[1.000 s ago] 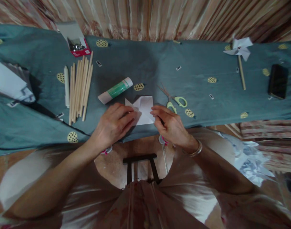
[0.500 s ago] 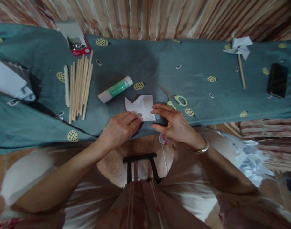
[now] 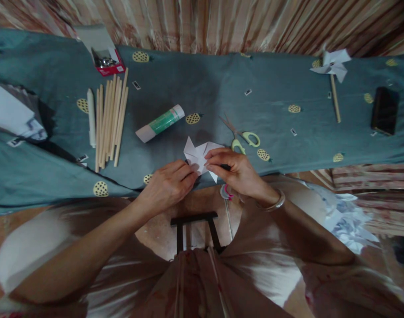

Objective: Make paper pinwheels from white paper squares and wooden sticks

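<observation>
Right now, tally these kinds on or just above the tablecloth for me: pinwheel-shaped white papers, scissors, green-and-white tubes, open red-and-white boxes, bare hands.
Held pinwheel-shaped paper, mounted pinwheel-shaped paper: 2
Scissors: 1
Green-and-white tube: 1
Open red-and-white box: 1
Left hand, right hand: 2
Total: 7
</observation>
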### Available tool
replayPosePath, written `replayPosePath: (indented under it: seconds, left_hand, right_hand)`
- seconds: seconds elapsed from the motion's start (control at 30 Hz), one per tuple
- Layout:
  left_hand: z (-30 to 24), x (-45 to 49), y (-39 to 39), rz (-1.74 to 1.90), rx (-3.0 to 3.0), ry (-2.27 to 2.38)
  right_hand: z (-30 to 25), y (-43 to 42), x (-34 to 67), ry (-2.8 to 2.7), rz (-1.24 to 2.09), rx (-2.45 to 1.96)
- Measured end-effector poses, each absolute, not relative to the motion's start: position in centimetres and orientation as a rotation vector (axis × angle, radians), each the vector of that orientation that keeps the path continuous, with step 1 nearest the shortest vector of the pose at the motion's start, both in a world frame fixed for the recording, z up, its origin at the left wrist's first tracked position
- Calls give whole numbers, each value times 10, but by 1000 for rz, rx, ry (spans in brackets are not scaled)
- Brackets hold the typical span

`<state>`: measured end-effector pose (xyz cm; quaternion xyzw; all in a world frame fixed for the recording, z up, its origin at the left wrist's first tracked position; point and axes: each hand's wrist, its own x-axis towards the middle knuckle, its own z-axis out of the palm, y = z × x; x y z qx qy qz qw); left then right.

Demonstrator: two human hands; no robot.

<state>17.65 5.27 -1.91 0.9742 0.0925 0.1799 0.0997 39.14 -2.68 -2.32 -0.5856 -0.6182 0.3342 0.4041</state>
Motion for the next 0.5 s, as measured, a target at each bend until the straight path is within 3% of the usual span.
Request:
replayPosePath:
  seconds: [0.5]
  left_hand:
    - [-22,178,51,609,2825,215]
  right_hand:
    - [-26,-24,378,-1544,672,-1584]
